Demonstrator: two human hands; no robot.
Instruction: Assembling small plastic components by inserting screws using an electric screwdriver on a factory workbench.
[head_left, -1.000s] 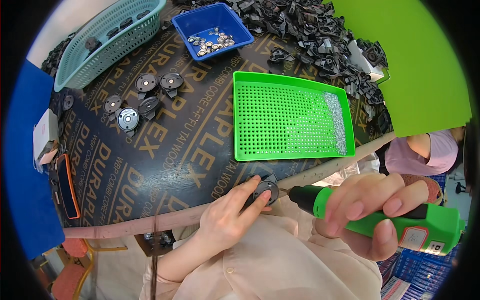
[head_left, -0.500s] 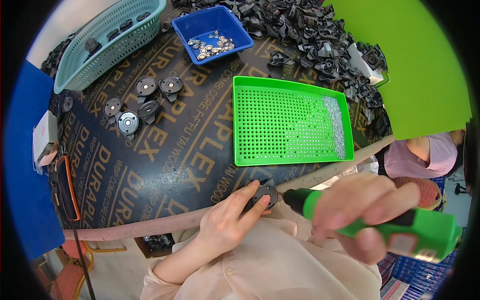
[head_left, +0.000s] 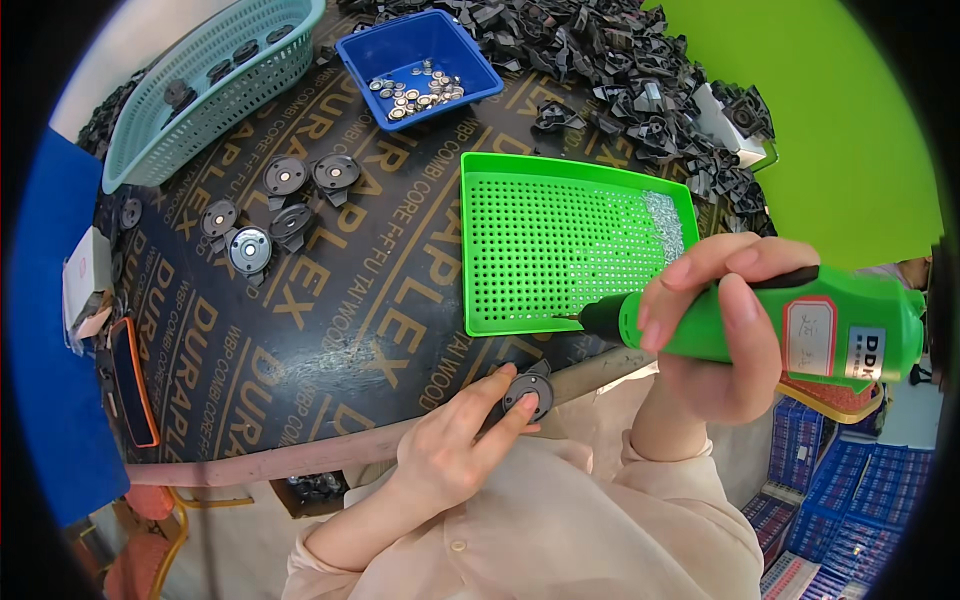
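My left hand (head_left: 452, 440) grips a black round plastic part (head_left: 528, 394) at the table's near edge, thumb and fingers pressed on its disc. My right hand (head_left: 728, 325) is wrapped round a green electric screwdriver (head_left: 835, 335), whose black nose and thin bit point left. The bit's tip is over the near rim of a bright green perforated tray (head_left: 520, 250). Small silver screws (head_left: 664, 225) lie heaped at the tray's right end, and many more sit in its holes. Several finished-looking black round parts (head_left: 249, 250) with metal centres rest on the table to the left.
A blue bin (head_left: 420, 70) holds small round metal pieces. Beside it stands a pale teal basket (head_left: 215, 95) with black parts. Black plastic parts (head_left: 620, 80) pile up at the far side. A phone with an orange edge (head_left: 133, 380) lies at the left, near a white box (head_left: 88, 270).
My right hand has lifted the screwdriver away from the black part and moved it up to the tray's near rim. My left hand keeps its hold in nearly the same place.
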